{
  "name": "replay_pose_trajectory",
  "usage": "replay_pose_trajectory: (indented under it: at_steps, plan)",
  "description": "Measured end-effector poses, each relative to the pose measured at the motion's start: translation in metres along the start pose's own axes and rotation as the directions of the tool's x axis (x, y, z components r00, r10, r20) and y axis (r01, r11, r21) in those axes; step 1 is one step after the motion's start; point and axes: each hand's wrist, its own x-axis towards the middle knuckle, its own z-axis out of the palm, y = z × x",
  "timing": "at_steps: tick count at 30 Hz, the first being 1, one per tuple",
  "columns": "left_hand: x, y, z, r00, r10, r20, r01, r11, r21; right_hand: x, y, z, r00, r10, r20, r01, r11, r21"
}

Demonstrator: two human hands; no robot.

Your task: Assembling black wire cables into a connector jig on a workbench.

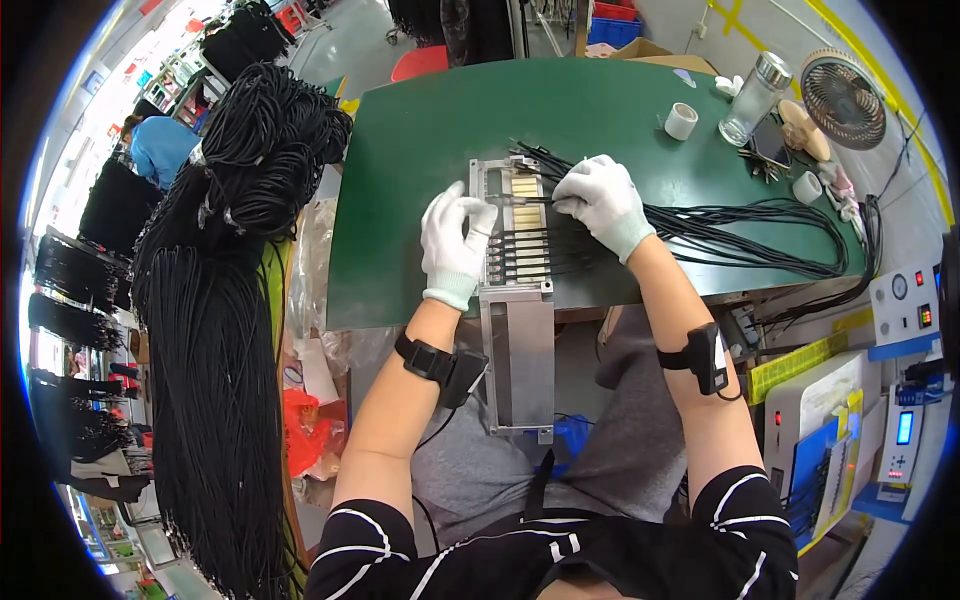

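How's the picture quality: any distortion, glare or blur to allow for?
Head view: fisheye distortion, with the green table looking bowed along its far edge; head view: black corners, and the far-left rim washed out by brightness; head view: cables below the right hand look smeared.

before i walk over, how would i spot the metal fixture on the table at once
Find the green table, then its near edge. Between the left hand and right hand, both white-gloved, lies the long silver metal fixture, jutting past that edge. Unlike the looped cable bundle to its right, it is a straight-sided frame.
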Motion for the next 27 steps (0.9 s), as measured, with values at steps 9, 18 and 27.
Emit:
replay_pose_trajectory:
  at_steps: [9,18,27]
  plan:
    - [-0.006,0.007,-0.004,0.999,0.047,-0.023,-0.052,0.955,-0.294,0.0,-0.031,0.017,0.993,-0.006,0.117,-0.03,0.953,0.301]
    - [-0.007,-0.009,-0.009,0.997,-0.006,-0.075,0.015,0.994,0.111,-0.005,-0.024,0.006,0.992,0.001,0.123,-0.019,0.99,0.139]
    - [-0.005,-0.01,-0.011,0.998,-0.048,-0.044,0.047,0.999,-0.02,-0.005,-0.019,0.008,0.984,0.028,0.174,-0.02,0.999,-0.049]
